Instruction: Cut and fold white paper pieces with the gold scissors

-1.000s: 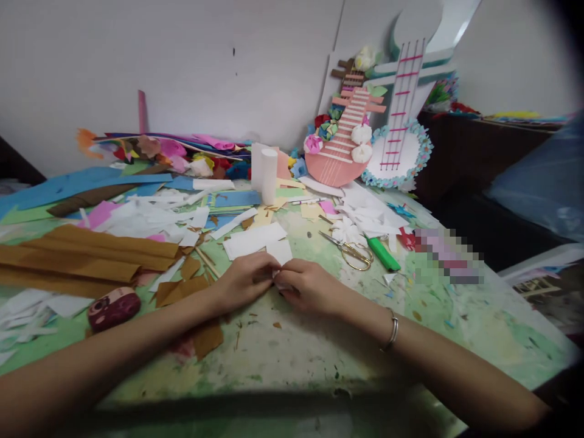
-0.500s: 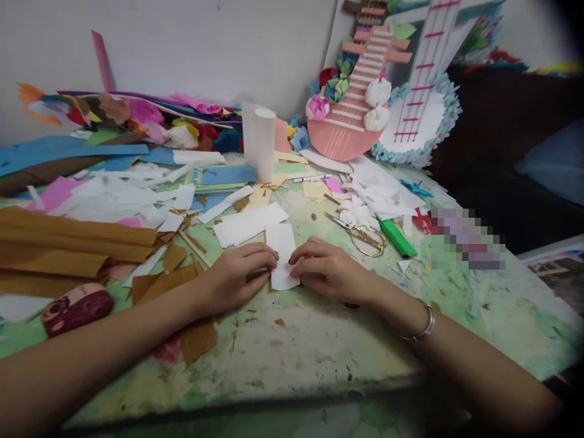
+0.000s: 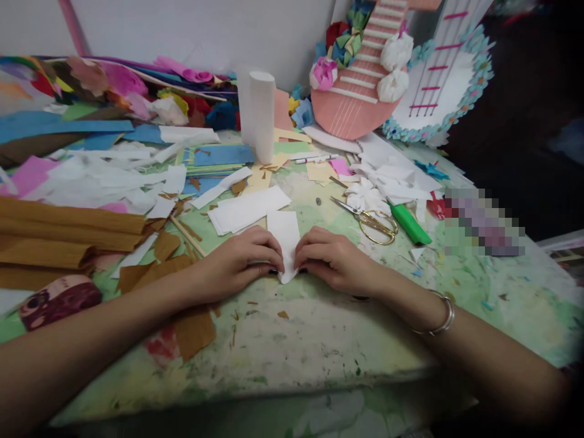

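A small white paper piece (image 3: pixel 285 237) lies on the green, paint-stained table (image 3: pixel 292 340) in front of me. My left hand (image 3: pixel 241 261) pinches its lower left edge with curled fingers. My right hand (image 3: pixel 331 258), with a silver bangle on the wrist, pinches its lower right edge. The two sets of fingertips almost meet over the paper's bottom end, which narrows to a point there. More white sheets (image 3: pixel 246 210) lie just behind it.
Gold-handled scissors (image 3: pixel 371 222) and a green-handled tool (image 3: pixel 408 224) lie to the right. A white paper roll (image 3: pixel 261 112) stands behind. Brown paper strips (image 3: pixel 68 237) fill the left, coloured scraps the back. A pink paper guitar (image 3: pixel 360 91) leans on the wall.
The view has tilted downward and closer. The white paper, hidden between my hands a second ago, now lies spread out, and my fingertips have drawn together at its lower end.
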`<control>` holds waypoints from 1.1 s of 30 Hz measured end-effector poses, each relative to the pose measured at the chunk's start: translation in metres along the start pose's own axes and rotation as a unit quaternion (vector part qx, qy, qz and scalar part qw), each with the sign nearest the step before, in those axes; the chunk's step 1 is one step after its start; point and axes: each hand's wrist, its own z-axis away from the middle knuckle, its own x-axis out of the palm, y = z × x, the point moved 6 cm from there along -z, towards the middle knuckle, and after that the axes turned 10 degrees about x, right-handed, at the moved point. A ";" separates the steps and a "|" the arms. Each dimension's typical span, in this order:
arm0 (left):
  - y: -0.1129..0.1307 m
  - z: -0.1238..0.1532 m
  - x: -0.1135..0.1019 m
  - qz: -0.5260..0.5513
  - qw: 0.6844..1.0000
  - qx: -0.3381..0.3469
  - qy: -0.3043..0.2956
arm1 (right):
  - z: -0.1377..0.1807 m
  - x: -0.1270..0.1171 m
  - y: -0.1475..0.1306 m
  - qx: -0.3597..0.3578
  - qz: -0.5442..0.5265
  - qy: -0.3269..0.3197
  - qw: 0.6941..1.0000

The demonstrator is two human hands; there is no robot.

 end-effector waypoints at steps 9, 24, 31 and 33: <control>0.001 -0.004 0.000 0.004 0.999 -0.029 0.012 | -0.004 0.004 0.000 0.051 0.006 0.015 0.999; 0.004 -0.006 0.000 -0.028 0.997 -0.052 0.040 | -0.008 0.007 0.004 0.063 -0.001 0.033 0.997; 0.001 -0.006 0.002 -0.038 0.997 -0.055 0.046 | -0.007 0.008 0.003 0.066 0.010 0.037 0.997; 0.001 -0.006 0.002 -0.038 0.997 -0.055 0.048 | -0.007 0.008 0.003 0.065 0.008 0.038 0.997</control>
